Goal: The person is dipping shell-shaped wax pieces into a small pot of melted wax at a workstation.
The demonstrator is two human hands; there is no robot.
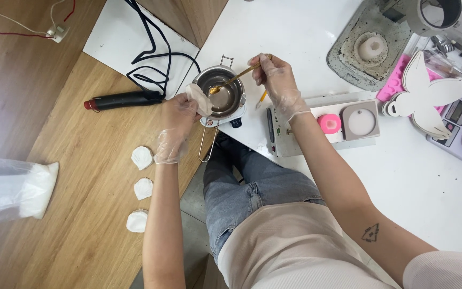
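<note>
Both gloved hands work over the small metal pot (221, 96): the right hand (278, 80) grips a gold spoon (232, 81) dipped in it, while the left hand (180, 115), at the pot's 8 o'clock, pinches a white shell piece (200, 99). Coating seems underway; next needs a steady pour.

**Whites, Gold and Pink on Wood and White Tops**

Both the left hand (176, 120) and right hand (278, 80) wear clear gloves. The spoon (235, 80) is gold, the small pot (221, 96) silver with dark contents. Three white shells (142, 188) lie on brown wood-grain table (76, 214). A pink round mould (329, 123) sits right, on grey. The heat tool (121, 100) is black, red-tipped.
</note>
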